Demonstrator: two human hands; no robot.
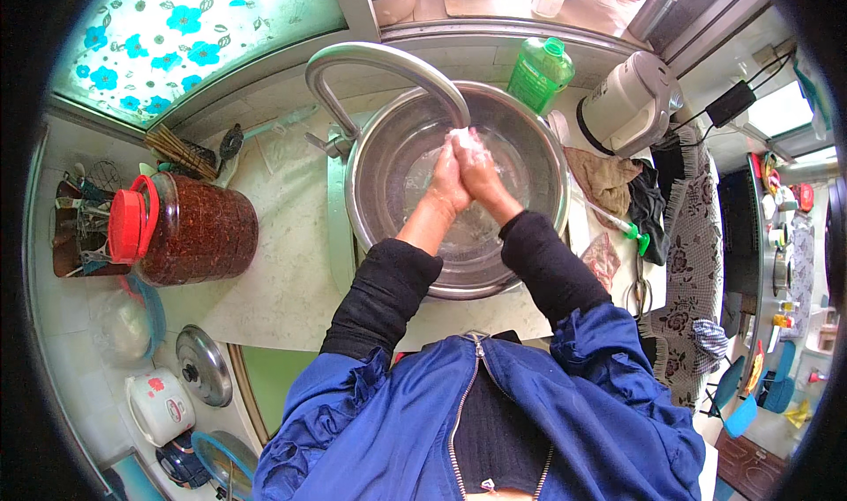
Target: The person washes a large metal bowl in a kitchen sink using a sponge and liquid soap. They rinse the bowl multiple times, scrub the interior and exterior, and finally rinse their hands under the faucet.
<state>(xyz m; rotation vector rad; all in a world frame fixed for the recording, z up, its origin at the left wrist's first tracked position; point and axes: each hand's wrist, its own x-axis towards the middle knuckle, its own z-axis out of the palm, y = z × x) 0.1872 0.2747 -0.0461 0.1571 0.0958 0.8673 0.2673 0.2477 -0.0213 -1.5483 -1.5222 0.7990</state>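
Observation:
My left hand and my right hand are pressed together under the mouth of a curved metal faucet. Whitish water runs over the fingertips and blurs them. Whether anything lies between the palms is hidden. Below them is a large round stainless steel basin, its bottom wet and shiny, sitting over the sink. Beyond the basin's far right rim stands a green plastic bottle without a cap.
A large jar with a red lid lies left on the counter, near a utensil holder. To the right are an electric kettle, brown cloth, green pump dispenser top and scissors. A pot lid leans lower left.

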